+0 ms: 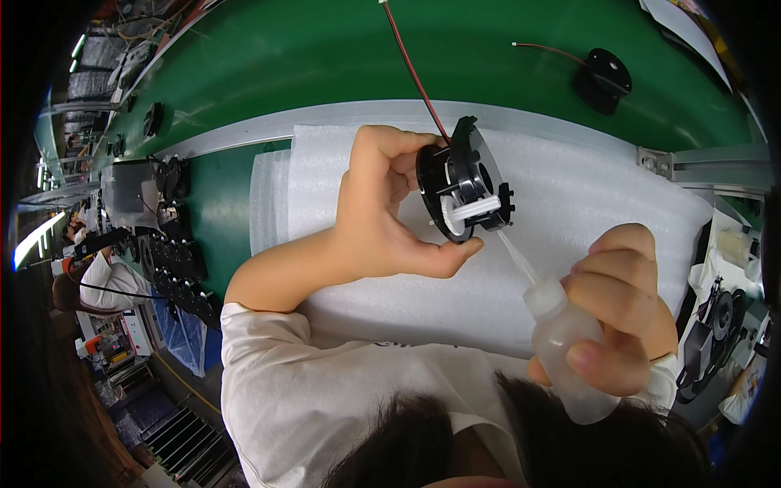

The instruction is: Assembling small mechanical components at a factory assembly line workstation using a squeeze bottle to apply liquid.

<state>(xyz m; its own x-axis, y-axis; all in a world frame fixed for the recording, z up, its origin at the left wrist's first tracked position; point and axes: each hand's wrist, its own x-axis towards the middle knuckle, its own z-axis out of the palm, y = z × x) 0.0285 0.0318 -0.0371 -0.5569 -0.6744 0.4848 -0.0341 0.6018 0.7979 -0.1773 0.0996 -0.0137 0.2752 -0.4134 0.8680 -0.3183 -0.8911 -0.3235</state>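
Observation:
My left hand point(370, 215) grips a round black gear motor unit point(467, 180) by its rim, turned on edge above the white foam sheet. A white plastic gear and shaft point(474, 208) show on its side, and a red-and-black wire point(413, 71) runs up from it. In my right hand point(622, 285) is a translucent squeeze bottle point(565, 346), fingers wrapped round its body. The bottle's thin pointed nozzle point(517, 259) angles up to the lower edge of the unit, close by the white shaft; whether it touches, I cannot tell.
White foam sheeting point(586, 187) covers the work surface. Beyond a metal rail lies a green belt point(317, 57) bearing another black unit with a wire point(604, 80). Several black parts point(175, 260) stand at the left; more black parts point(716, 329) lie at the right. Another person point(106, 285) sits far left.

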